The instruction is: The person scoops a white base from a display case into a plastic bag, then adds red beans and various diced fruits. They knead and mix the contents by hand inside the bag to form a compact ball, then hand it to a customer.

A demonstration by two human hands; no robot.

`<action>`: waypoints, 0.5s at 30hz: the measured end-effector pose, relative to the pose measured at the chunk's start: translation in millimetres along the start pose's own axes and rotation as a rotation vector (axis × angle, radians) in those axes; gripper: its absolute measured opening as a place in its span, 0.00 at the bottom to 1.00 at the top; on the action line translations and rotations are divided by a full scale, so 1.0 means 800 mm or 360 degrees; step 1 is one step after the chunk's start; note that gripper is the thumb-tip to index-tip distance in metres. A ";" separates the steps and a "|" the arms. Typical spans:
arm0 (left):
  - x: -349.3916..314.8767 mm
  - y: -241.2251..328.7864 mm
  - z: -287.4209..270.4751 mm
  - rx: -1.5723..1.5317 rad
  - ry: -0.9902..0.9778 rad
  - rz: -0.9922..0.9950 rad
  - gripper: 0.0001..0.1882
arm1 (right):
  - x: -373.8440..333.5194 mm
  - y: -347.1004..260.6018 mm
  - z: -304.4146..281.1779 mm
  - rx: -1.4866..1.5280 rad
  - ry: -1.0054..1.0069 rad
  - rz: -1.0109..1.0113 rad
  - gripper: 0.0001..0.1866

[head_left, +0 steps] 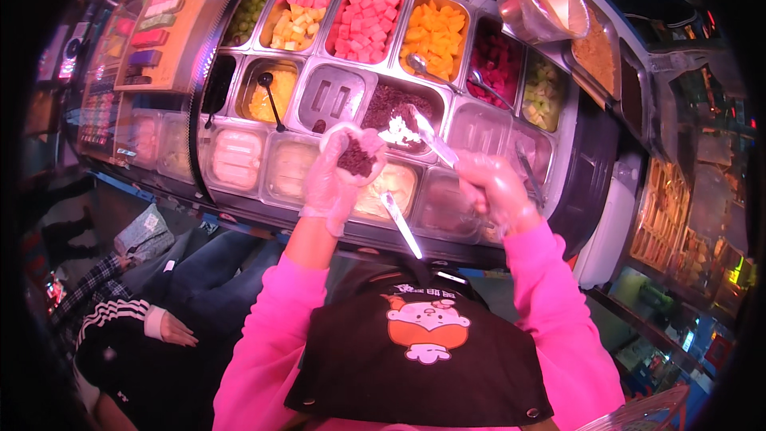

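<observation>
In my gloved left hand (335, 172) is a pale pink, round, cup-shaped piece (372, 144) with dark grains inside; its exact kind is unclear. My right hand (496, 189), also gloved, is closed around the handle of a light-coloured spatula (435, 137). The spatula's tip reaches into a metal pan of dark purple-brown grains (389, 100), where a bright white patch shows. Just below and between my hands, a second spatula (401, 225) leans out of a pan of cream-coloured filling (396, 187).
Pans of pink cubes (367, 24), orange fruit pieces (435, 28) and yellow pieces with a black-handled spoon (273, 102) fill the far rows. Clear plastic tubs (550, 1) stand at the far right. Beyond the left counter edge, a person's hand (177, 330) rests on dark clothing.
</observation>
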State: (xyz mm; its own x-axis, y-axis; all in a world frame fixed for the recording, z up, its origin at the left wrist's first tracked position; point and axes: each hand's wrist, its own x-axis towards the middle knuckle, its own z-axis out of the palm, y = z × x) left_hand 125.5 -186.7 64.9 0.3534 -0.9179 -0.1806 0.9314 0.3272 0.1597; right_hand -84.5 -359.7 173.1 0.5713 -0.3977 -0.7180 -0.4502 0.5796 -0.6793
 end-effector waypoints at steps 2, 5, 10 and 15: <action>0.012 -0.010 0.019 0.0120 -0.0080 -0.0004 0.18 | -0.023 0.012 0.014 -0.0199 0.0071 -0.0264 0.13; 0.012 -0.032 0.055 0.0343 0.0231 0.0092 0.17 | -0.028 0.045 0.033 -0.0718 0.0292 -0.0935 0.18; 0.014 -0.072 0.090 0.0607 0.0340 0.0374 0.14 | -0.031 0.082 0.051 -0.1700 0.0609 -0.1695 0.23; 0.018 -0.086 0.082 0.0738 0.0709 0.0500 0.15 | -0.042 0.076 0.062 -0.1391 0.0523 -0.1784 0.25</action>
State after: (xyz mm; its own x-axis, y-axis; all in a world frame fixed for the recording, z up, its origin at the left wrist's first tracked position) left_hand 60.9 -237.1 115.2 0.6930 -0.5846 -0.4218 0.6817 0.3410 0.6473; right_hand -96.9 -275.5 164.0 0.7704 -0.5518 0.3193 -0.2169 -0.6979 -0.6825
